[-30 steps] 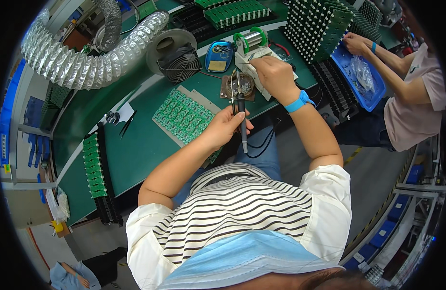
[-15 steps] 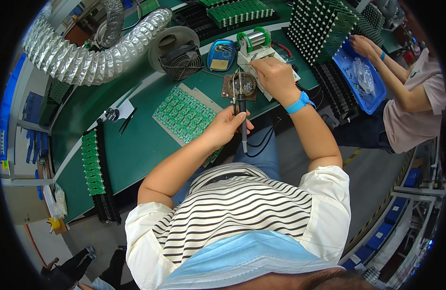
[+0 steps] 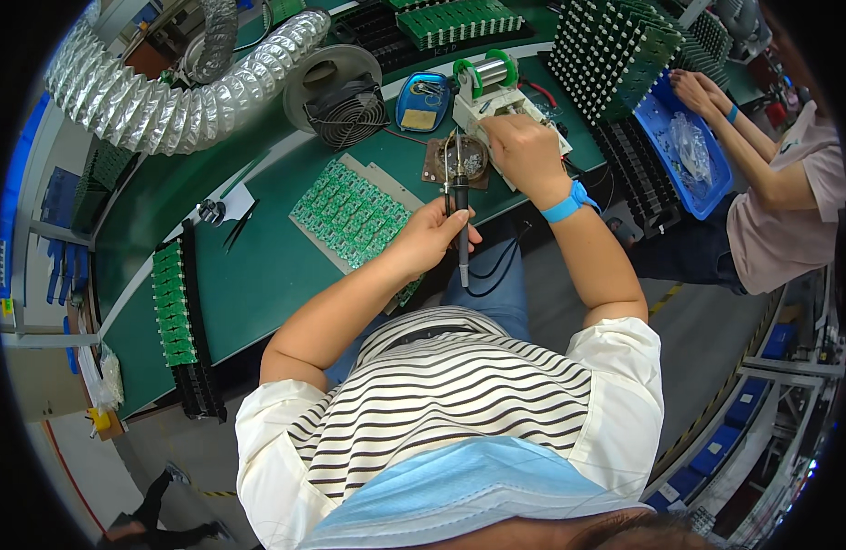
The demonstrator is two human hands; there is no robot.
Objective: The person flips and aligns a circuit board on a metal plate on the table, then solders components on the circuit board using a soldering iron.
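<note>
My left hand (image 3: 427, 238) is wrapped round the black handle of a soldering iron (image 3: 462, 196), which stands nearly upright in view with its metal tip toward the far side. Just beyond my fingers, the tip lies over a round dish in a brown stand (image 3: 439, 165). My right hand (image 3: 530, 160), with a blue band on the wrist, is closed at the front of a cream solder dispenser (image 3: 478, 108). On that dispenser sits a green-flanged reel of solder wire (image 3: 490, 72). The right fingertips are partly hidden, and whatever they pinch does not show clearly.
A panel of green circuit boards (image 3: 351, 213) lies left of the iron. Beyond it stand a black fan (image 3: 350, 117) and a blue tray (image 3: 421, 103). Black racks (image 3: 198, 390) hold boards at left. At right, a co-worker's hands reach over a blue bin (image 3: 707, 188).
My right hand has shifted slightly nearer to me and its fingers have curled in more by the dispenser. My left hand and the soldering iron stay almost still.
</note>
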